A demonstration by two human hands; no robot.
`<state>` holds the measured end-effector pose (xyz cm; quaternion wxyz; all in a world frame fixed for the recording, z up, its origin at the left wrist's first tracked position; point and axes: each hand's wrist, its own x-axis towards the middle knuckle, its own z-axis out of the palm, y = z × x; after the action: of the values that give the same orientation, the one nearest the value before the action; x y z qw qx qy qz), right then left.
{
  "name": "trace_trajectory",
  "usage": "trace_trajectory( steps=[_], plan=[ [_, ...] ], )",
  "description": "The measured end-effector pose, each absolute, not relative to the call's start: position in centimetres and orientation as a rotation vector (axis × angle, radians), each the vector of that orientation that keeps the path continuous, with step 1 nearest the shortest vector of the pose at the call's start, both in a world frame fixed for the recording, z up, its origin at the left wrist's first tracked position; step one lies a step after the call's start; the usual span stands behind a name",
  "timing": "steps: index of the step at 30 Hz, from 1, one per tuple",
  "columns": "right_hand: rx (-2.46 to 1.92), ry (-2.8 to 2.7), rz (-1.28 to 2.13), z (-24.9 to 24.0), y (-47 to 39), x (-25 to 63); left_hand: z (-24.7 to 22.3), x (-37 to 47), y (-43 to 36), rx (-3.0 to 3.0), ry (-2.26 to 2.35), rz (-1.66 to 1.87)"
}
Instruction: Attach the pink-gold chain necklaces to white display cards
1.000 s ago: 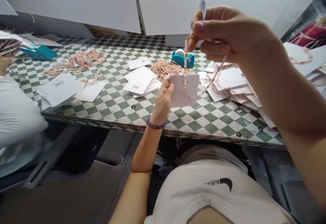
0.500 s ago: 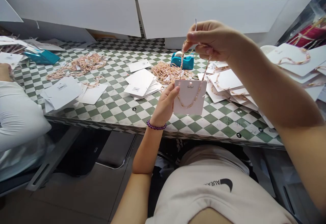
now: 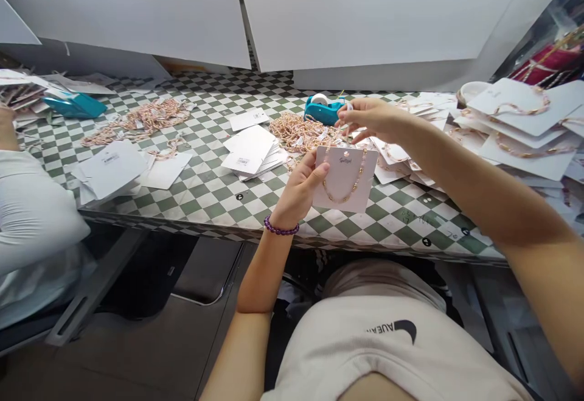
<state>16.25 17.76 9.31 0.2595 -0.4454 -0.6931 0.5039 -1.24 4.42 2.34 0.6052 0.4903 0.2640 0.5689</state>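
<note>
My left hand (image 3: 301, 188) grips a white necklace card (image 3: 365, 200) by its left edge, thumb on the front. A beaded necklace (image 3: 343, 199) in pink and gold hangs in a curve across the card's face. My right hand (image 3: 365, 120) is just above the card's top edge, fingers bent, with a small whitish piece of tape (image 3: 350, 108) at the fingertips. Behind the fingers stands a teal tape dispenser (image 3: 322, 111). The necklace's upper part goes behind the card and is mostly hidden.
Loose necklaces (image 3: 298, 132) lie heaped beside a stack of blank cards (image 3: 250, 148). Finished-looking necklace cards (image 3: 524, 109) are piled at right. Another heap of necklaces (image 3: 155, 115) and a second teal dispenser (image 3: 75, 106) are near a co-worker's sleeve (image 3: 34, 206).
My right hand has come down from above the card, and the raised necklace strands have dropped behind it. The card has shifted slightly right and down in my left hand.
</note>
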Motion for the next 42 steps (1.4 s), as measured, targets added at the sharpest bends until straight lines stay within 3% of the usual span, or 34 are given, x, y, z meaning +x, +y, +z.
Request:
trace_trajectory(
  steps=[3, 8, 12, 21, 42],
  plan=[
    [-1.277, -1.752, 1.131, 8.3, 13.5, 17.6, 2.2, -1.0, 4.4, 1.124, 0.610, 1.311],
    [-1.072, -1.661, 1.309, 6.1, 5.5, 19.0, 2.3, -0.4, 3.7, 1.138, 0.573, 1.294],
    [-1.004, -1.518, 1.116, 4.4, 2.2, 18.2, 2.9, 0.1, 2.7, 1.155, 0.589, 1.266],
    [-0.975, -1.340, 1.049, 2.2, 0.9, 17.7, 3.3, 0.5, 1.9, 1.143, 0.618, 1.412],
    [-1.040, -1.381, 0.567, 1.6, -1.1, 17.6, 3.7, 0.5, 1.3, 1.117, 0.696, 1.325]
  ],
)
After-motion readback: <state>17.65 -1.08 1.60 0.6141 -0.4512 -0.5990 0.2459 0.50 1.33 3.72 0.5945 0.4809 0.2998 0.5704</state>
